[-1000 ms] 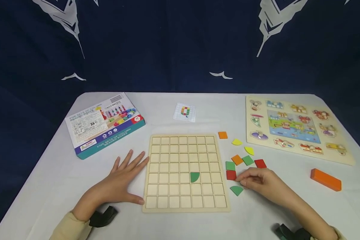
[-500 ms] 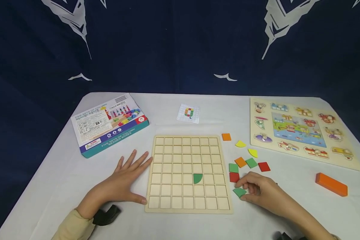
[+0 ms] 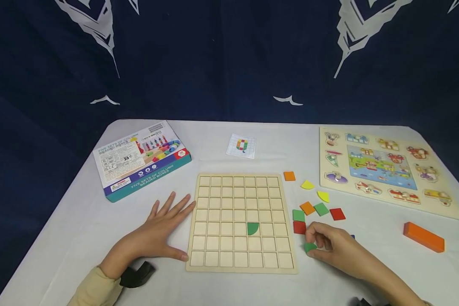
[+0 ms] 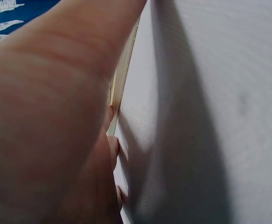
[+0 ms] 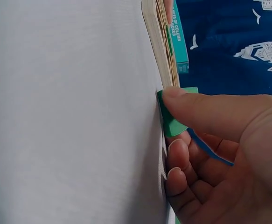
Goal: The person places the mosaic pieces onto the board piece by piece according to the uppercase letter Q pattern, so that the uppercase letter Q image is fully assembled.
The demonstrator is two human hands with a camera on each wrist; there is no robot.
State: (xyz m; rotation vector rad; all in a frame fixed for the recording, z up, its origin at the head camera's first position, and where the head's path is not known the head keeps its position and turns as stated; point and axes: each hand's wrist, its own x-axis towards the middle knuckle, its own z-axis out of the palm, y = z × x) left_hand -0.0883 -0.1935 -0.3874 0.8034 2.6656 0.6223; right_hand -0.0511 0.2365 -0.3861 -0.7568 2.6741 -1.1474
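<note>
The green quarter (image 3: pixel 310 247) has just been caught: half a second ago it lay flat with the right hand (image 3: pixel 334 245) curling about it, and now it is pinched between thumb and fingertips, beside the near right part of the board (image 3: pixel 242 269). In the right wrist view this grip tilts the piece; whether it has fully left the surface (image 3: pixel 214 291), I cannot tell. For the work in hand, I take this to mean one more piece secured but not yet set.

Near it lie a red square (image 3: pixel 299 228) and a green square (image 3: pixel 298 215), with other loose squares (image 3: pixel 307 208) and two yellow quarters (image 3: pixel 323 196) farther off. The board holds a single piece, a seated quarter (image 3: pixel 253 228), also green. At its left edge the left hand (image 3: pixel 162 231) stays spread, fingertips touching, probably steadying it.

Beyond the board is a patterned card (image 3: pixel 241 145), with a box (image 3: pixel 142 161) to the left, and a puzzle (image 3: pixel 382 165) and orange block (image 3: pixel 423 237) to the right.
</note>
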